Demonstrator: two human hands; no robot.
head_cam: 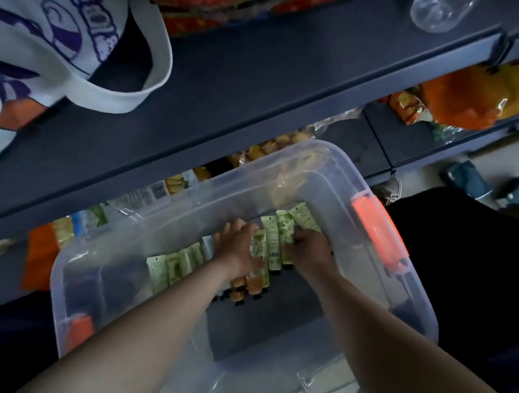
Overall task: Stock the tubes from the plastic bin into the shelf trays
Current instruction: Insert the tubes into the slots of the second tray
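A: Entry. Both hands are down in the clear plastic bin, which sits in front of the shelf. The left hand has its fingers curled over a bunch of tubes. The right hand grips the same bunch from the right side. Neither hand is spread wide.

B: Location of stock?

A: All tubes visible are on the bin floor, in a rough row running from near left to far right. More green tubes lie left of the left wrist, not held.

B: Orientation?

A: Long axes run roughly near to far, tilted slightly right. Crimped flat ends point far, toward the shelf; dark caps point near. Orange ones show under the left wrist.

B: Risks?

A: My judgement: too many tubes in one grab. Outer ones could slip from the bunch during the lift and drop back or fall outside the bin. The bundle could also fan out, so the tubes reach a tray misaligned.
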